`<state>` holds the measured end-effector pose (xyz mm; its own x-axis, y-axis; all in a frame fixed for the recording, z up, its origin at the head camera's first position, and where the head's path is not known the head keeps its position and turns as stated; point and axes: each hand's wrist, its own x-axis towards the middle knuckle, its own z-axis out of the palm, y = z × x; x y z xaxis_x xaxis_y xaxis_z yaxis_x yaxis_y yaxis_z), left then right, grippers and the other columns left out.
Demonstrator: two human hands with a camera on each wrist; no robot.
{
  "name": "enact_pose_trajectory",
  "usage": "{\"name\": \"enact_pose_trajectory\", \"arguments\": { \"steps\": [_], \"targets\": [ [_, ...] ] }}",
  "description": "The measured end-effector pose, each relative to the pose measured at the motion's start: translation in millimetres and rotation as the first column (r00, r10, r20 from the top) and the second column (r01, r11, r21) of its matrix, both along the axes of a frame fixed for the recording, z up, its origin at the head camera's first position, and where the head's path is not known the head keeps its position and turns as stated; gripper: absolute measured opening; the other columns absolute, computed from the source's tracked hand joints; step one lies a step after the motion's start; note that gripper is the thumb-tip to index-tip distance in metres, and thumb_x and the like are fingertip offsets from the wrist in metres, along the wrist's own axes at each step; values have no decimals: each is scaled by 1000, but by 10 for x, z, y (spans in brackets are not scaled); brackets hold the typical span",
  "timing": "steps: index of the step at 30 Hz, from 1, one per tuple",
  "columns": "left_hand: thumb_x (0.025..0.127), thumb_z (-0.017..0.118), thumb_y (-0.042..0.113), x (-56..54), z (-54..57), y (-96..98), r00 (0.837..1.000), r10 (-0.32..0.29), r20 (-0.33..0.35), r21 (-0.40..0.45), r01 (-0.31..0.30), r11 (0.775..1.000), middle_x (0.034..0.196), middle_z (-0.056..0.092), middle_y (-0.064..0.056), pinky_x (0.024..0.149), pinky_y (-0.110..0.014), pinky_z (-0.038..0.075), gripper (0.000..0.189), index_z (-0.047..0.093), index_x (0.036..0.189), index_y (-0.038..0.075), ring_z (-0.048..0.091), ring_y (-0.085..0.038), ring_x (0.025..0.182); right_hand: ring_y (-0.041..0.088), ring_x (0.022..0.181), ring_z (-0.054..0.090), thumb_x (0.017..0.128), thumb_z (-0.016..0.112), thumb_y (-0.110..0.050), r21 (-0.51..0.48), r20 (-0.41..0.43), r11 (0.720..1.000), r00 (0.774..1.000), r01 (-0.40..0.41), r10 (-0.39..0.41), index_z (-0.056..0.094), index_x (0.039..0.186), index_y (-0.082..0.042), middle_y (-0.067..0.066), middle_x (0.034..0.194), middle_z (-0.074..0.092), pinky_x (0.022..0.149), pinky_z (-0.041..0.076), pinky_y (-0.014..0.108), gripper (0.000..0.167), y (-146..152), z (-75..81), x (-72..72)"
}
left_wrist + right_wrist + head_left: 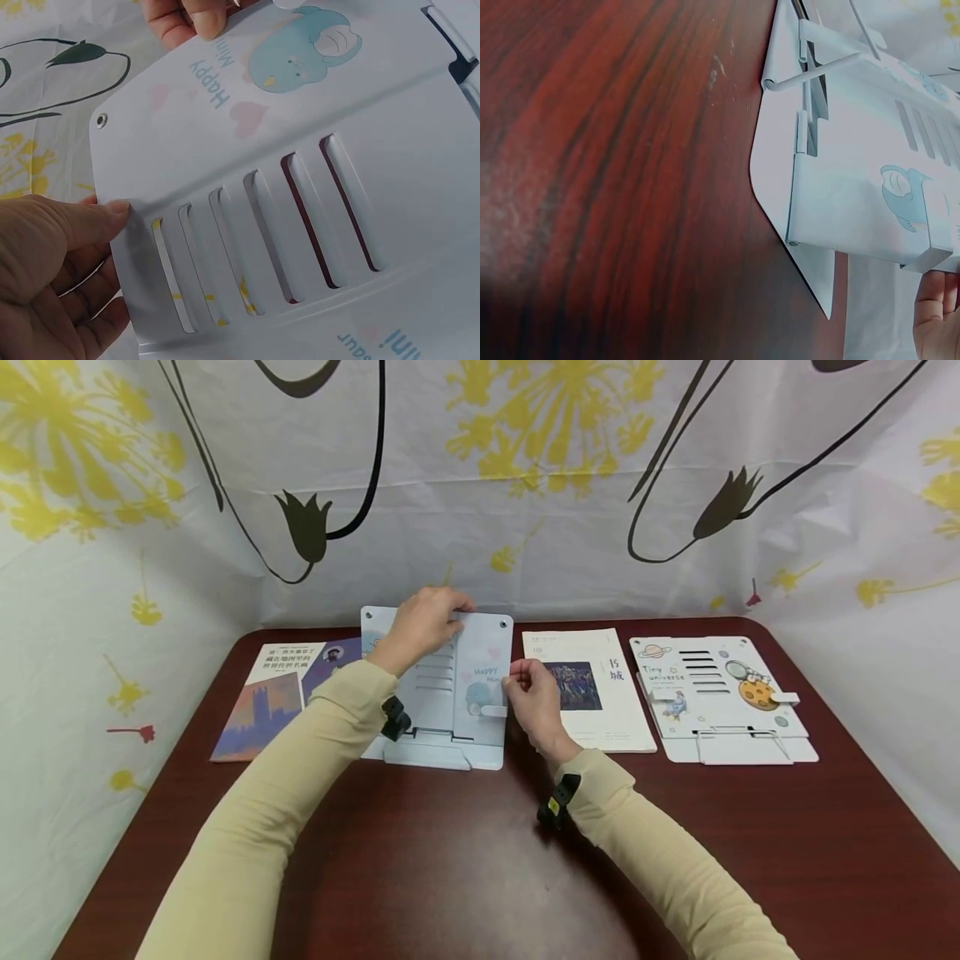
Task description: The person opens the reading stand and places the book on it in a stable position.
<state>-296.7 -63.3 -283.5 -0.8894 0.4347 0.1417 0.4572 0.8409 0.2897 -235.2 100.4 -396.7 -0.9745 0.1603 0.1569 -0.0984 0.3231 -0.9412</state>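
Observation:
A pale blue-white book stand [480, 639] is tilted up from its base at the table's back middle. Slots run down its back panel [187, 161], printed with a blue dinosaur and "Happy Mini". My left hand [423, 625] pinches the panel's top edge, its thumb [97, 223] on the front face and the other fingers partly hidden behind. At the panel's right edge, my right hand [534, 700] pinches it just above a small white page clip [493, 711]. The flat base plate [772, 142] and a wire bar [814, 73] show in the right wrist view.
A purple-and-white book [262, 702] lies left of the stand, partly behind it. To the right are a white book [588, 727] and a second book stand [720, 702] with space drawings. Patterned cloth [480, 568] hangs behind the dark red table [465, 860].

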Motion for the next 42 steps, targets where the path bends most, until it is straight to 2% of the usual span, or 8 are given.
{"name": "enact_pose_trajectory", "arguments": {
  "steps": [6,14,21,29,35,42],
  "targets": [
    [90,63,11,1,3,-7,1000,-12,15,40,11,999,119,64,-5,95,-41,44,23,67,112,13,55,-26,113,19,80,51,91,55,-4,19,-7,1000,1000,7,-7,55,105,0,12,95,57,65,44,22,14,-9,-7,48],
    [92,60,7,10,14,-10,996,-83,43,83,80,993,119,63,-8,99,-38,42,21,65,112,8,54,-24,115,20,80,52,90,56,-4,15,-40,1000,999,24,-23,55,103,0,12,94,57,65,43,22,13,-38,-5,133],
    [90,59,2,35,23,-26,986,-162,-31,108,165,980,112,64,-10,98,-38,42,18,66,107,6,56,-25,111,20,82,52,91,57,-4,19,-55,999,998,38,-37,54,104,1,13,96,58,68,44,24,14,-68,15,193],
    [90,59,-1,57,11,-63,961,-261,-91,73,268,961,112,63,-12,98,-41,40,23,66,111,3,56,-27,109,20,81,52,90,57,-3,9,-80,999,996,50,-49,54,102,0,13,95,58,69,44,23,13,-110,-16,255],
    [88,60,-2,73,0,-93,941,-312,-130,82,323,943,108,64,-13,95,-39,43,20,67,107,2,57,-27,105,19,80,51,90,57,-2,-11,-92,999,995,46,-47,53,101,0,13,93,57,68,43,22,11,-139,-26,316],
    [89,59,-3,117,3,-156,915,-375,-153,93,391,916,103,63,-14,89,-38,46,19,66,105,1,58,-27,100,17,74,51,87,59,2,-12,-146,1000,989,16,-17,54,96,2,14,88,59,63,42,18,10,-164,-37,384]
  ]
}}
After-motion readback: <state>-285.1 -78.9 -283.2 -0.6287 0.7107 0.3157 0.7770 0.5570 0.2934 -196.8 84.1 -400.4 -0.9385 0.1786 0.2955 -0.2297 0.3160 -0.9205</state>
